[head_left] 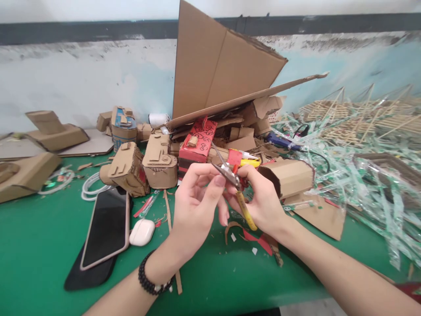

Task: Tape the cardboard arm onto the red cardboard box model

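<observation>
My right hand (263,197) is closed on a pair of scissors (246,210) with a worn yellow handle. Their metal blades point up and to the left, toward my left fingertips. My left hand (200,202) is raised beside the blades, thumb and forefinger brought together in a pinch. Whatever small piece is between those fingers is too hidden to make out. Just behind the hands stands a red cardboard box (196,145) with black drawings. Red and white paper scraps (265,243) lie on the green table (210,281) below.
Cardboard camera-like models (160,162) stand behind my left hand. A phone (108,226) and a white earbud case (142,232) lie at left. Large cardboard sheets (210,61) lean on the wall. A blue glue gun (284,141), plastic strips (378,210) and wooden sticks (345,116) are at right.
</observation>
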{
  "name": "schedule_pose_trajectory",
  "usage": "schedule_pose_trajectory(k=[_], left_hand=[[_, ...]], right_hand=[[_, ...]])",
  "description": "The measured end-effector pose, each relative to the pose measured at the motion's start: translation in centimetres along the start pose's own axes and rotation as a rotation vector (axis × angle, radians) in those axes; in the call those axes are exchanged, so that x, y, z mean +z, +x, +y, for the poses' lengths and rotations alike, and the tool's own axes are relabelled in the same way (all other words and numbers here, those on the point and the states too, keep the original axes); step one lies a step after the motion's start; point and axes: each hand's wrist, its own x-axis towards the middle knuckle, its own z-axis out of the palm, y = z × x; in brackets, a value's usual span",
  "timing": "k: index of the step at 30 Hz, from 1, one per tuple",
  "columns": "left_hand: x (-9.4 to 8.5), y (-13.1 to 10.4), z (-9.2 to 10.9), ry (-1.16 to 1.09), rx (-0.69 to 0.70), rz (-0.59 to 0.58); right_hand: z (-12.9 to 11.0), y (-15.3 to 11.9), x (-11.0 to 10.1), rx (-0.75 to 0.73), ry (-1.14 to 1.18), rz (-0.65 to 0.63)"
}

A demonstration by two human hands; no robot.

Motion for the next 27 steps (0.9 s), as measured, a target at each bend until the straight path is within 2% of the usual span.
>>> schedule_pose_trajectory(k=[8,27], left_hand=[[-0.07,-0.08,-0.19,0.007,0.024,-0.006],[0.14,-0.09,0.11,0.019,-0.037,0.023]], right_hand=[[-0.18,0.16,-0.06,-0.026,0.007,-0.008],[0.05,0.15,-0.08,-0.014,0.017,0.021]])
